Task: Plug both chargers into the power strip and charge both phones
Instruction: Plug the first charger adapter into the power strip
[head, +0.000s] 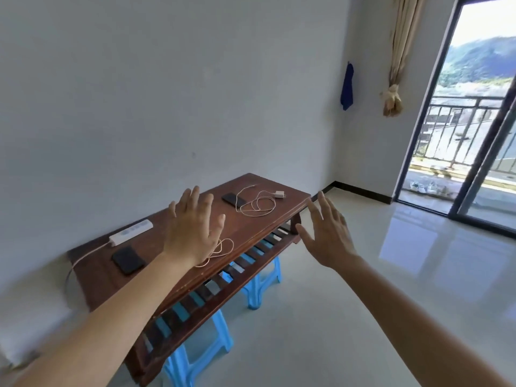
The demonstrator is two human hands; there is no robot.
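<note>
A white power strip lies at the back left of the brown wooden table, its cord running off the left edge. One dark phone rests in front of the strip. A second dark phone lies toward the far end beside a coiled white cable with a white charger plug. Another white cable loops near the table's middle, partly hidden behind my left hand. That hand hovers open above the table. My right hand is open in the air beyond the table's front edge.
Two blue plastic stools stand under the table's slatted lower shelf. A white wall runs behind the table. Glossy floor tiles spread to the right toward a glass balcony door with a tied curtain. A white cushion lies at the lower left.
</note>
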